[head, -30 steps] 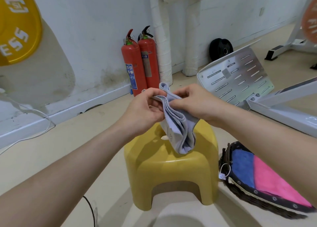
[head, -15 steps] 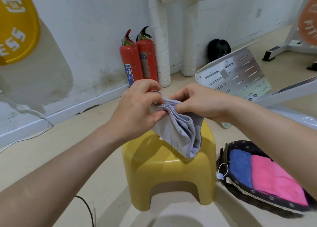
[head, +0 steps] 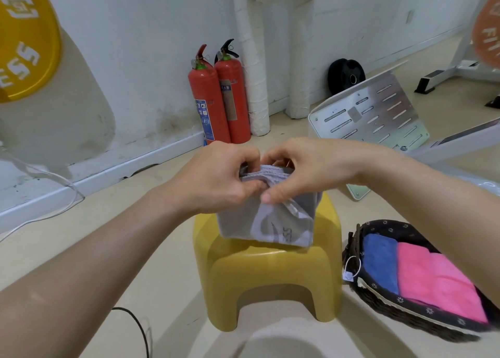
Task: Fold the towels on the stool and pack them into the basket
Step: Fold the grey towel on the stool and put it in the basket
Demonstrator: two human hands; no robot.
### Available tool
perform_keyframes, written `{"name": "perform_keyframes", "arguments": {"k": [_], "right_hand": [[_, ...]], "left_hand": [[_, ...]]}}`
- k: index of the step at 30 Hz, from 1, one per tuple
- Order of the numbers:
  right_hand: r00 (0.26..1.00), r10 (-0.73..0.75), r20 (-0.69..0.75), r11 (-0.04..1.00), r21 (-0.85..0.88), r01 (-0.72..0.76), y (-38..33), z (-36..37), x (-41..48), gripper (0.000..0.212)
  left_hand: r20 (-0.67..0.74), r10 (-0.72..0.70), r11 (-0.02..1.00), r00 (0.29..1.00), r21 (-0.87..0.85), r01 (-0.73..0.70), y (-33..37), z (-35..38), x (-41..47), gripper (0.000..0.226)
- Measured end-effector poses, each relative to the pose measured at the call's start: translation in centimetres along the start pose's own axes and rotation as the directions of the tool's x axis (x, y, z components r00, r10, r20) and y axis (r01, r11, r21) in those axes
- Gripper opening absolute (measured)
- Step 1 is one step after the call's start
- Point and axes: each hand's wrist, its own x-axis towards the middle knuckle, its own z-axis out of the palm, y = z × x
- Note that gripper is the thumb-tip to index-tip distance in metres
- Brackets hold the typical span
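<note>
We note left hand (head: pixel 216 177) and right hand (head: pixel 299 172) pinching the grey towel's (head: pixel 266 226) folded edge above the yellow stool (head: pixel 270 271), aligning layers; basket (head: pixel 384 298) at three o'clock.

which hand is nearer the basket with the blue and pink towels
Right. The right hand grips the grey towel on the side toward the basket; the left hand grips it farther away.

I get bright, even indoor light, soft shadow under the yellow stool (head: pixel 270 276). Strong wide-angle bending at edges. Mild glare on the metal footplate (head: pixel 370 114). Slight blur on the hanging towel (head: pixel 270 222).
</note>
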Motion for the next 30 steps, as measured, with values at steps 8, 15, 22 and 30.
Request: {"name": "perform_keyframes", "arguments": {"k": [8, 15, 22, 30], "right_hand": [[0.985, 0.001, -0.172, 0.886, -0.456, -0.08, -0.1, -0.3, 0.4, 0.019], [0.988, 0.151, 0.019, 0.925, -0.355, -0.135, 2.5, -0.5, 0.7, 0.016], [0.819, -0.309, -0.483, 0.83, -0.557, -0.015, 6.2, 1.1, 1.8, 0.028], [0.979, -0.149, -0.139, 0.849, -0.526, 0.054, 10.6, 7.5, 1.3, 0.028]], "left_hand": [[0.066, -0.12, 0.966, 0.991, -0.221, 0.132, -0.7, -0.6, 0.6, 0.03], [0.4, -0.206, 0.955, 0.893, -0.118, 0.273, -1.8, -0.6, 0.3, 0.016], [-0.295, 0.119, 0.969, 0.948, 0.241, -0.047, -4.5, 1.8, -0.1, 0.021], [0.4, -0.207, 0.974, 0.893, 0.174, 0.147, -6.7, 5.4, -3.3, 0.012]]}}
